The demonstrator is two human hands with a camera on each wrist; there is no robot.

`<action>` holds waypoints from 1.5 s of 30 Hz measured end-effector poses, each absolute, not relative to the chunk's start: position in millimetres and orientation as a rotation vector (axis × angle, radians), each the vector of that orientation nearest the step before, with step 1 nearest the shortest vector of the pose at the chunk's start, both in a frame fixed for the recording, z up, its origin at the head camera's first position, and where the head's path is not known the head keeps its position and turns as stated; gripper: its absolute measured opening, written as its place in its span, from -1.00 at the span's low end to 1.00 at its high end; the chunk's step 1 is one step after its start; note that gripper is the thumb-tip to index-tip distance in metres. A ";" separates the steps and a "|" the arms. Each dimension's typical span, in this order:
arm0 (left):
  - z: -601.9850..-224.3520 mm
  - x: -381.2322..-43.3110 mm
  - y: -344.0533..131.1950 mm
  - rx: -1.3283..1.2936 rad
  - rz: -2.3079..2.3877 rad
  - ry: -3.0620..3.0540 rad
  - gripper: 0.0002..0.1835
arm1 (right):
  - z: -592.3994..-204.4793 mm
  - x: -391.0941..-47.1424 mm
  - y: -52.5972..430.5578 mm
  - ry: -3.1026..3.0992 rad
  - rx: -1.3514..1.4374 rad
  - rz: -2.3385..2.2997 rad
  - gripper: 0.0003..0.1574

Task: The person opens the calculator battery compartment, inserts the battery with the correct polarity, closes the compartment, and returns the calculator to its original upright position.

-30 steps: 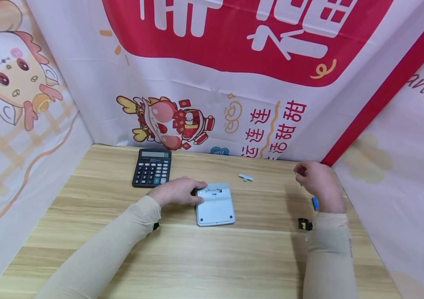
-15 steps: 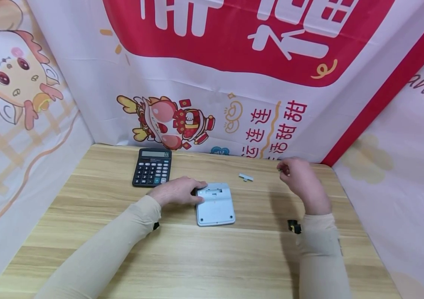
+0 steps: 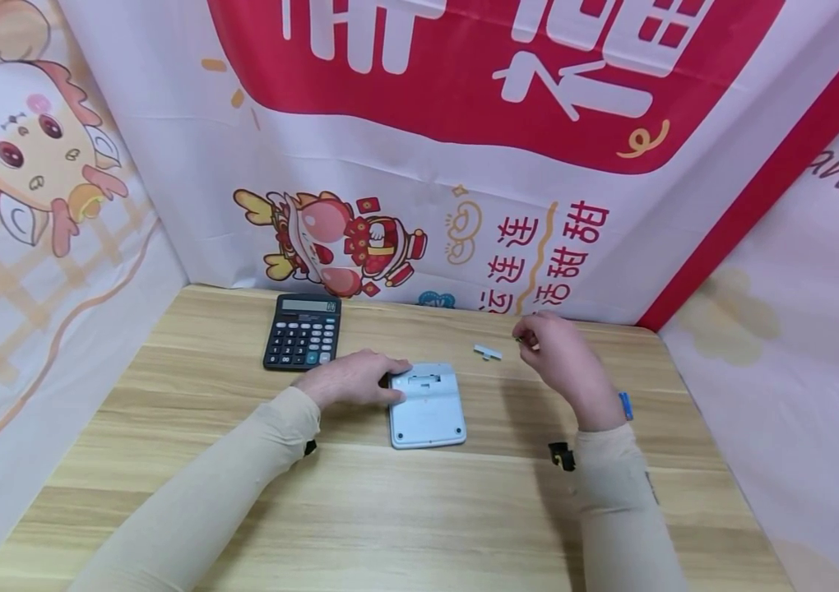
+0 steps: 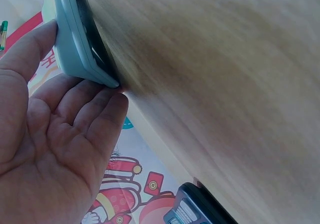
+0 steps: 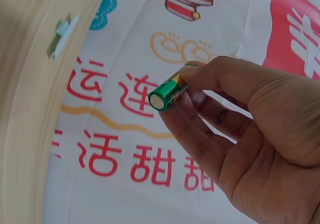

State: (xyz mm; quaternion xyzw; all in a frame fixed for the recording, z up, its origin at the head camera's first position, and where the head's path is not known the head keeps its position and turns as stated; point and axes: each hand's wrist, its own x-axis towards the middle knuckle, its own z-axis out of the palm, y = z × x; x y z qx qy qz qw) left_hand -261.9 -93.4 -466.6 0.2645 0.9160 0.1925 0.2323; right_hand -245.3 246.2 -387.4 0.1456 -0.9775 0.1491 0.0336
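Note:
A light blue calculator point(image 3: 428, 415) lies face down on the table, its battery compartment point(image 3: 424, 380) uncovered. My left hand point(image 3: 351, 378) grips its left edge; in the left wrist view the thumb lies against one face of the calculator point(image 4: 75, 49) and the fingers against its lower edge. Between thumb and fingertips, my right hand point(image 3: 556, 353) pinches a green and gold battery point(image 5: 165, 95), held above the table with one flat end showing. A small light blue battery cover point(image 3: 488, 352) lies apart from both hands, between the calculator and the right hand.
A black calculator point(image 3: 303, 331) lies face up at the back left, close to the left hand. Beyond the right wrist a blue battery-like piece point(image 3: 626, 405) rests on the wooden table point(image 3: 419, 526). Printed cloth point(image 3: 456, 181) hangs along the table's back edge.
My right hand has moved left with the battery, from the table's right side to near the battery cover. The left hand and light blue calculator have stayed in place.

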 end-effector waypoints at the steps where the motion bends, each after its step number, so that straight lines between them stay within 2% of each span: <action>1: -466.7 -261.9 -93.3 0.725 0.529 2.517 -0.27 | -388.3 -245.3 243.5 -3.002 0.462 0.464 -0.83; 26: -466.4 -262.0 -93.8 0.715 0.544 2.508 -0.27 | -409.6 -245.7 185.7 -2.951 0.732 0.438 -0.78; 45: -466.1 -263.2 -91.7 0.706 0.533 2.513 -0.28 | -427.9 -267.2 163.7 -3.064 0.897 0.770 -0.76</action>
